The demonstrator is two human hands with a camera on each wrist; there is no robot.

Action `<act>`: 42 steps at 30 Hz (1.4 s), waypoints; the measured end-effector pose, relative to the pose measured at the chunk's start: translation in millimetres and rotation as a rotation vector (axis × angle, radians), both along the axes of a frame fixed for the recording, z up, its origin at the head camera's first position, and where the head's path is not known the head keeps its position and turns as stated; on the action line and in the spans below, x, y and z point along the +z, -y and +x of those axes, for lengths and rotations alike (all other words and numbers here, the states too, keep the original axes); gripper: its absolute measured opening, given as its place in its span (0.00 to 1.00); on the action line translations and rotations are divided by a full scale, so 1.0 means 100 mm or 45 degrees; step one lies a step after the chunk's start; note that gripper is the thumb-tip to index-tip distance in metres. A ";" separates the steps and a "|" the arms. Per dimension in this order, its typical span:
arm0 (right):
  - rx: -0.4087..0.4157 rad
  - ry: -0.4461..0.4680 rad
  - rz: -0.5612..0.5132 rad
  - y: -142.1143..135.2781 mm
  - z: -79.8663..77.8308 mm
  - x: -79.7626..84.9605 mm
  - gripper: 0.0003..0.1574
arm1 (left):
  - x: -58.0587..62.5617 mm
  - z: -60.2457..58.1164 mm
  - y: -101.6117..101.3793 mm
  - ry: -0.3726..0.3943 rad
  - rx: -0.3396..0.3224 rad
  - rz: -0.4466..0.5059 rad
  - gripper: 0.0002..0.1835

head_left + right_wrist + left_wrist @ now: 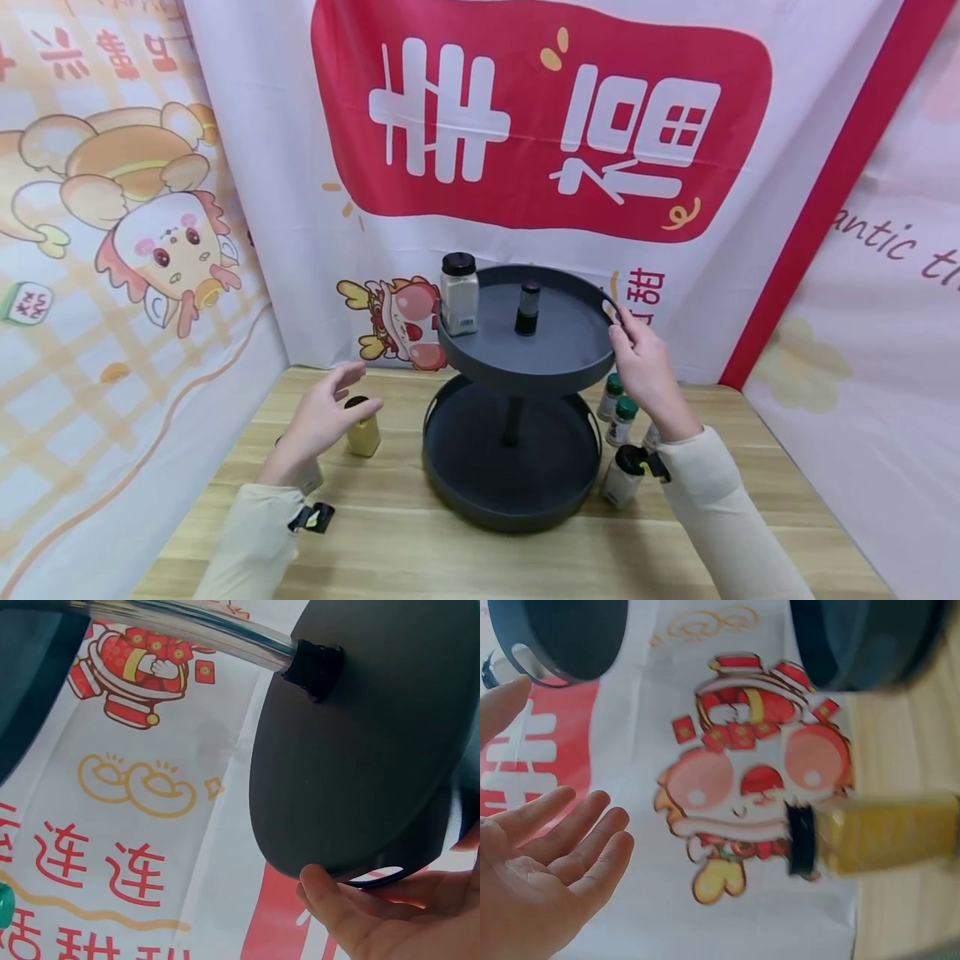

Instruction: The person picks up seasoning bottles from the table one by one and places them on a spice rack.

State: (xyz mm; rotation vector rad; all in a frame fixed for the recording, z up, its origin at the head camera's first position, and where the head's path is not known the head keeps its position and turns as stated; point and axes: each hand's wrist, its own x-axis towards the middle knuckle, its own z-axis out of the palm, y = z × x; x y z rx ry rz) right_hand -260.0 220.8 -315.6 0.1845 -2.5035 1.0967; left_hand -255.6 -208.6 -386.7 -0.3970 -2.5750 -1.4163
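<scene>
A dark grey two-tier tray (555, 354) stands on the table, its round tiers joined by a central post. My right hand (645, 367) grips the upper tier's rim at the handle slot; in the right wrist view its fingers (319, 889) lie along that edge. On the left of the upper tier sits a black-lidded jar of whitish seasoning (460, 304). My left hand (318, 425) hovers left of the tray with spread fingers, holding nothing. Close by it stands a black-lidded jar of yellow seasoning (364, 437), partly covered by the thumb in the head view.
Right of the tray, below my right forearm, stand green-capped shakers (621, 421) and a black-lidded jar (622, 479). Another jar (311, 477) is mostly hidden behind my left wrist. A printed cloth (270, 192) hangs behind the wooden table (420, 558), with more at both sides.
</scene>
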 end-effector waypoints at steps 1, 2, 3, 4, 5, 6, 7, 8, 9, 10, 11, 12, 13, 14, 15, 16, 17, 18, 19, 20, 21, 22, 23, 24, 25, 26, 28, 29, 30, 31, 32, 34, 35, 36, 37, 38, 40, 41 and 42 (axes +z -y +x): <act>-0.004 -0.001 0.000 0.01 0.01 0.00 0.34 | -0.02 0.01 0.03 -0.004 0.015 -0.017 0.40; -0.005 0.000 -0.001 0.01 0.01 0.00 0.35 | -0.05 0.01 0.07 -0.004 0.029 -0.031 0.40; -0.006 0.001 0.000 0.02 0.02 0.01 0.35 | -0.07 0.02 0.11 -0.002 0.041 -0.034 0.40; -0.006 0.001 -0.001 0.02 0.03 0.01 0.35 | -0.09 0.03 0.14 0.002 0.049 -0.033 0.40; -0.006 0.001 -0.003 0.03 0.04 0.01 0.35 | -0.11 0.04 0.18 0.013 0.060 -0.032 0.40; -0.004 0.002 -0.005 0.03 0.05 0.01 0.35 | -0.13 0.05 0.22 0.023 0.072 -0.035 0.40; 0.000 0.009 -0.013 0.03 0.05 0.01 0.35 | -0.15 0.07 0.25 0.028 0.083 -0.039 0.40; 0.005 0.012 -0.019 0.03 0.06 0.01 0.36 | -0.17 0.08 0.29 0.034 0.090 -0.043 0.39; 0.008 0.012 -0.030 0.03 0.06 0.02 0.36 | -0.18 0.09 0.32 0.042 0.100 -0.052 0.40; 0.010 0.014 -0.041 0.03 0.07 0.02 0.36 | -0.20 0.09 0.35 0.046 0.109 -0.064 0.40; 0.016 0.016 -0.053 0.03 0.07 0.02 0.36 | -0.22 0.10 0.38 0.049 0.119 -0.076 0.40; 0.019 0.023 -0.065 0.02 0.07 0.03 0.36 | -0.24 0.10 0.40 0.042 0.126 -0.093 0.40; 0.024 0.029 -0.082 0.02 0.06 0.03 0.37 | -0.26 0.10 0.43 0.038 0.137 -0.106 0.41; 0.028 0.033 -0.096 0.01 0.06 0.04 0.37 | -0.28 0.10 0.45 0.036 0.149 -0.120 0.41; 0.033 0.037 -0.117 0.00 0.05 0.04 0.37 | -0.30 0.10 0.47 0.036 0.164 -0.134 0.42; 0.037 0.041 -0.133 0.00 0.04 0.04 0.38 | -0.33 0.10 0.50 0.036 0.175 -0.143 0.42; 0.040 0.047 -0.152 -0.01 0.02 0.05 0.38 | -0.35 0.11 0.53 0.043 0.187 -0.153 0.43; 0.040 0.057 -0.170 -0.02 0.01 0.05 0.38 | -0.37 0.11 0.55 0.052 0.197 -0.162 0.44; 0.042 0.066 -0.188 -0.03 -0.01 0.05 0.38 | -0.39 0.12 0.58 0.069 0.206 -0.164 0.45; 0.042 0.075 -0.201 -0.04 -0.04 0.04 0.38 | -0.41 0.13 0.61 0.082 0.210 -0.168 0.46; 0.041 0.088 -0.211 -0.06 -0.06 0.04 0.38 | -0.44 0.13 0.64 0.095 0.215 -0.173 0.47; 0.039 0.105 -0.218 -0.07 -0.08 0.04 0.39 | -0.46 0.14 0.67 0.108 0.216 -0.173 0.47; 0.044 0.124 -0.237 -0.09 -0.11 0.04 0.39 | -0.49 0.15 0.69 0.118 0.220 -0.174 0.48; 0.049 0.138 -0.252 -0.10 -0.13 0.03 0.38 | -0.52 0.16 0.72 0.129 0.223 -0.168 0.48; 0.056 0.143 -0.260 -0.11 -0.15 0.03 0.38 | -0.54 0.18 0.74 0.139 0.229 -0.164 0.48; 0.062 0.149 -0.263 -0.12 -0.17 0.03 0.38 | -0.57 0.19 0.77 0.147 0.235 -0.161 0.48; 0.078 0.164 -0.275 -0.14 -0.21 0.04 0.38 | -0.62 0.21 0.81 0.164 0.253 -0.143 0.49; 0.084 0.170 -0.279 -0.14 -0.23 0.05 0.38 | -0.64 0.22 0.83 0.174 0.259 -0.131 0.50; 0.088 0.174 -0.271 -0.15 -0.24 0.05 0.39 | -0.66 0.23 0.84 0.186 0.263 -0.119 0.51; 0.092 0.182 -0.267 -0.15 -0.25 0.06 0.39 | -0.68 0.23 0.86 0.196 0.267 -0.110 0.51; 0.100 0.188 -0.275 -0.15 -0.27 0.07 0.39 | -0.70 0.24 0.88 0.205 0.273 -0.107 0.52; 0.122 0.194 -0.307 -0.15 -0.30 0.08 0.39 | -0.74 0.24 0.91 0.223 0.276 -0.093 0.53; 0.137 0.194 -0.327 -0.16 -0.31 0.09 0.38 | -0.77 0.24 0.92 0.235 0.272 -0.084 0.53; 0.152 0.196 -0.346 -0.16 -0.33 0.09 0.37 | -0.80 0.23 0.93 0.241 0.270 -0.078 0.52; 0.168 0.202 -0.368 -0.16 -0.35 0.09 0.37 | -0.82 0.23 0.94 0.253 0.271 -0.074 0.52; 0.186 0.208 -0.392 -0.17 -0.36 0.10 0.36 | -0.85 0.23 0.95 0.260 0.272 -0.069 0.51; 0.215 0.238 -0.432 -0.17 -0.39 0.10 0.36 | -0.90 0.23 0.97 0.281 0.266 -0.041 0.50; 0.235 0.254 -0.458 -0.17 -0.40 0.10 0.36 | -0.92 0.23 0.97 0.296 0.265 -0.025 0.50; 0.248 0.272 -0.479 -0.17 -0.42 0.10 0.36 | -0.94 0.23 0.98 0.310 0.268 -0.011 0.51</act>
